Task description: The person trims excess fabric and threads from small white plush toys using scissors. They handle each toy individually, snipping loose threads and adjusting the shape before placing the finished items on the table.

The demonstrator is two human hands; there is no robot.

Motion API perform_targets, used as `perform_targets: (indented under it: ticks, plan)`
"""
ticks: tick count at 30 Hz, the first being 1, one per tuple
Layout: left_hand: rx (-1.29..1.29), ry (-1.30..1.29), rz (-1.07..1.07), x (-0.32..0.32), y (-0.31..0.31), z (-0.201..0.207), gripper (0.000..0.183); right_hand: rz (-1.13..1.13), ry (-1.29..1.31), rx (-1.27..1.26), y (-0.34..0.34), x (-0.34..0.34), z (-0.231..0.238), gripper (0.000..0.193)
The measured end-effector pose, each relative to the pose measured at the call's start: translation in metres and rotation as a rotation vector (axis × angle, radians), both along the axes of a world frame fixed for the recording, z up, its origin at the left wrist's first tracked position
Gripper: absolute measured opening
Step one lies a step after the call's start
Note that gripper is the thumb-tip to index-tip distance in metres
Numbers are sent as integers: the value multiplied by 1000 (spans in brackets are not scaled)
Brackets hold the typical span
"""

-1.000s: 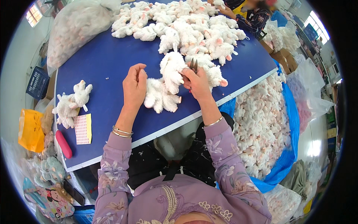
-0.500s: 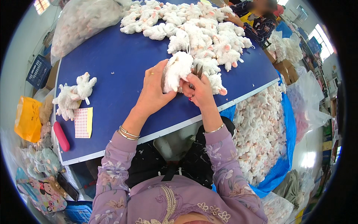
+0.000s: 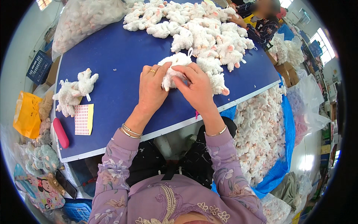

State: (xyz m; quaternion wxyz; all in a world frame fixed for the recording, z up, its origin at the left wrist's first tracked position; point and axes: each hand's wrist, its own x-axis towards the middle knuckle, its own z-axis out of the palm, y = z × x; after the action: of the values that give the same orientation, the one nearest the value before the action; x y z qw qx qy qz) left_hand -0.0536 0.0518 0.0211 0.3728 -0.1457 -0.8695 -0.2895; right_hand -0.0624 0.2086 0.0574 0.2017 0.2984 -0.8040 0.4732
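Just above the table's front edge, a small white plush toy [image 3: 175, 59] with a hanging loop is between my two hands. My left hand [image 3: 152, 84] is closed round its left side, thumb on the fur. On the right side, my right hand [image 3: 195, 87] has thumb and index finger bent onto the toy in a pinch. A small bright pink piece [image 3: 197, 114] shows below the right palm; what it belongs to is hidden. Close behind my right hand starts a large spread of similar white plush toys [image 3: 197, 33].
Two white toys [image 3: 76, 89] lie at left beside a sticker sheet [image 3: 82, 119] and a pink case [image 3: 60, 133]. A bulging clear bag [image 3: 87, 24] sits at the far left. A blue sack [image 3: 285, 149] full of toys stands right. Across the table is another person [image 3: 257, 22].
The pointed metal blades seen in my right hand are now out of sight. My right thumb and index finger have moved onto the plush toy, which is turned and slightly lower.
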Motion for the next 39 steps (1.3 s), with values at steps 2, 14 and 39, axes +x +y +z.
perform_targets:
  ticks: [2,14,39]
  plan:
    - [10,29,0,0,-1,1,46,-19,-23,39,0,-2,-3,15]
    - [89,-23,5,3,-4,3,50,393,-462,-895,71,-4,15,19]
    - [105,49,2,6,-3,5,47,98,-378,170,26,33,17,31]
